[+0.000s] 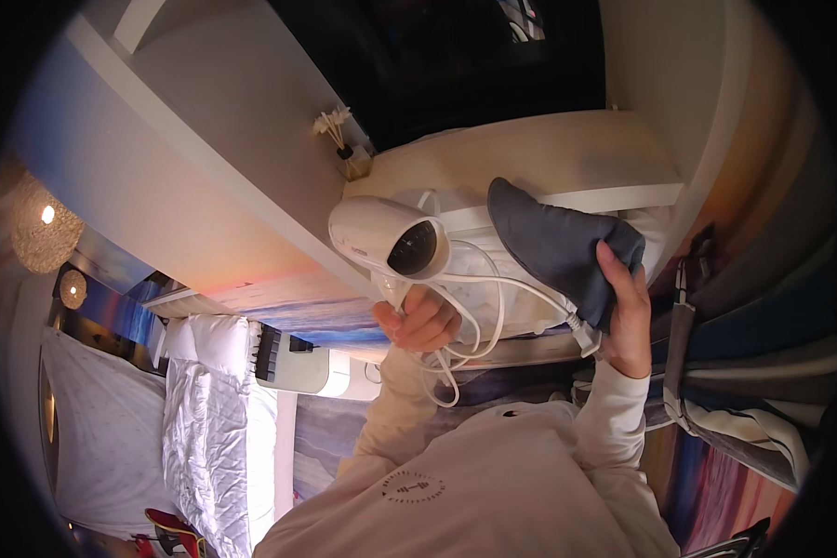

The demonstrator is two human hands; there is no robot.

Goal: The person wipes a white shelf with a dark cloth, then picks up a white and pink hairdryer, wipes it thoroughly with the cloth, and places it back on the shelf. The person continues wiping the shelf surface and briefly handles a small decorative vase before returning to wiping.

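My left hand point(422, 321) grips the handle of a white hair dryer point(363, 227). The dryer's dark round grille faces me and to the right. Its white power cord point(496, 328) hangs in loose loops around my left hand and runs across to the right. At the cord's end, the plug point(587, 342) dangles close below my right palm. My right hand point(628, 314) pinches a dark grey cloth item point(554, 240), with the thumb on its near face. The cloth is creased and has one curved edge; whether it is a pouch or a cap I cannot tell.
Beyond my hands is a pale wooden shelf point(523, 150) below a black screen point(474, 70). A reed diffuser point(352, 164) stands at its left end. Whitish crumpled material point(513, 282) lies under the shelf. A bed point(216, 411) is at left; tied curtains point(739, 363) hang at right.
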